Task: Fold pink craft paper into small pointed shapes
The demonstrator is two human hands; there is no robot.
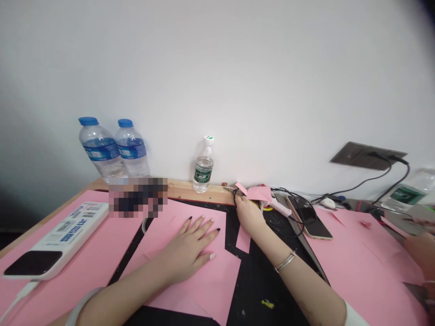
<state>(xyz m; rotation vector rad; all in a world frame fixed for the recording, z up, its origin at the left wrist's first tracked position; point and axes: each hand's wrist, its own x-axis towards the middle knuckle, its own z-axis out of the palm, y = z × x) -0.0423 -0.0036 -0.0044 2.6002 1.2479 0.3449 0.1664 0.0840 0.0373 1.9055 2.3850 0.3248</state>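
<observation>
My left hand [193, 246] lies flat with its fingers spread on a sheet of pink paper [217, 280]. A stepped corner is cut out of the sheet's right side. My right hand [249, 213] reaches to the back of the black desk mat, its fingers closed around what look like black-handled scissors [234, 194], a thin metal tip pointing left. My fingers partly hide them. Small pink paper scraps [260, 193] lie beside those fingers, and a pink strip [243, 240] lies under my right wrist.
Two large water bottles [131, 151] and a small bottle [203, 170] stand by the wall. A white device [64, 240] lies on pink paper at left. Right of my arm are a pink-white tool [280, 209], a phone [309, 217] and cables. Another person's hand [421, 249] shows at far right.
</observation>
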